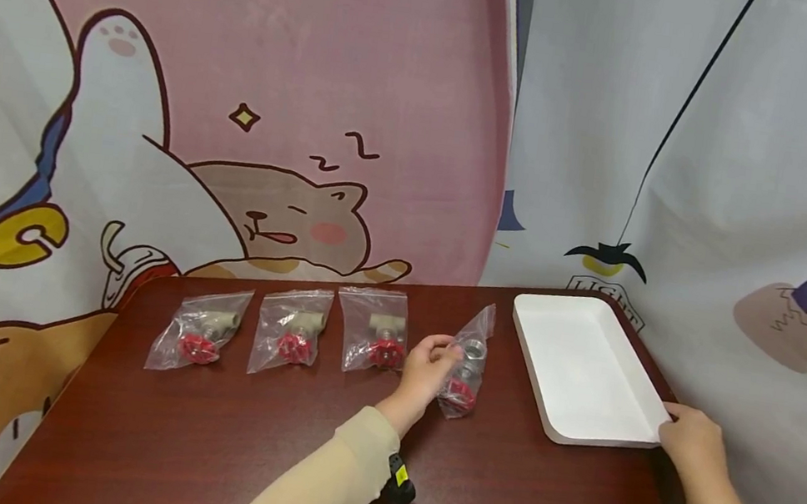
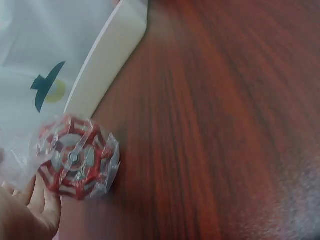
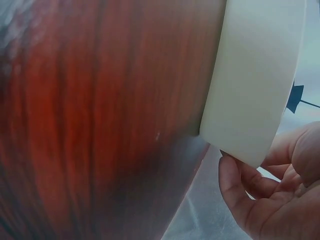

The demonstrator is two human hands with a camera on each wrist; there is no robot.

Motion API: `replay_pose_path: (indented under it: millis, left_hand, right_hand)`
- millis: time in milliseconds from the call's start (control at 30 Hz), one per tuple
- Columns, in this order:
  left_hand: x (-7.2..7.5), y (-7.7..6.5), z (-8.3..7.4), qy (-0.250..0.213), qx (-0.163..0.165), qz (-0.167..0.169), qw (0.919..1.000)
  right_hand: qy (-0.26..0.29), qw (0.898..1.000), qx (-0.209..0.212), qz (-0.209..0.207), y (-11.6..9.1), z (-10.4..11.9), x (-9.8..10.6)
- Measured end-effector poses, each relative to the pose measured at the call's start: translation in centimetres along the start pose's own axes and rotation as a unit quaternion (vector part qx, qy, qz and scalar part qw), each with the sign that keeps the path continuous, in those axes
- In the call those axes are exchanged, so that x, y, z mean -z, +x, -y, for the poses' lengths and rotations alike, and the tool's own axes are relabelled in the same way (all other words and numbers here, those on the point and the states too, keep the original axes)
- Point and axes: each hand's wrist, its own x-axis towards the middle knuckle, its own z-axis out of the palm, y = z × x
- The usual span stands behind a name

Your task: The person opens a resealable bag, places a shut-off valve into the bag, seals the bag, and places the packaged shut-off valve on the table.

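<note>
My left hand (image 1: 426,377) grips a plastic-bagged valve (image 1: 466,371) with a silvery metal body and a red handwheel, to the left of a white tray (image 1: 585,371). In the left wrist view the red handwheel (image 2: 73,157) faces the camera through the clear plastic, just above the fingers (image 2: 44,210). At the tray's near right corner, my right hand (image 1: 699,456) pinches the edge between thumb and fingers. The right wrist view has the tray's wall (image 3: 250,75) close up, with fingertips under its corner.
Left of my left hand lie three more bagged valves, with beige bodies and red handwheels: a near one (image 1: 385,342), a middle one (image 1: 298,337) and a far left one (image 1: 207,335). All rest on a dark reddish-brown table (image 1: 494,499). Printed cloth (image 1: 422,103) hangs behind and at the right.
</note>
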Motion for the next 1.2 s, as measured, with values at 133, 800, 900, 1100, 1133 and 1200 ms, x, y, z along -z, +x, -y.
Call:
replay_pose_path:
  millis: [133, 800, 900, 1100, 1133, 1200]
  left_hand:
    - [-0.3, -1.0, -0.4, 0.116, -0.004, 0.000, 0.9932]
    - [-0.4, -0.5, 2.1, 0.016, 0.051, 0.051, 0.9973]
    - [-0.1, 0.0, 2.8, -0.085, 0.104, 0.062, 0.9890]
    - [-0.4, 0.4, 3.0, -0.108, 0.131, 0.068, 0.9831]
    - [-0.4, 0.5, 3.0, -0.097, 0.126, 0.069, 0.9848]
    - [-0.6, 0.6, 2.8, -0.073, 0.115, 0.073, 0.9879]
  right_hand:
    - [-0.002, 1.000, -0.002, 0.004, 0.0, 0.0, 0.1]
    - [-0.001, 1.000, 0.005, -0.008, 0.1, -0.2, -0.3]
    - [-0.001, 1.000, -0.001, 0.001, 0.1, -0.2, -0.4]
    - [-0.001, 1.000, -0.016, 0.014, 0.1, -0.2, -0.4]
    - [0.000, 1.000, -0.018, 0.016, 0.1, -0.2, -0.4]
    - [-0.001, 1.000, -0.022, 0.017, 0.1, -0.2, -0.4]
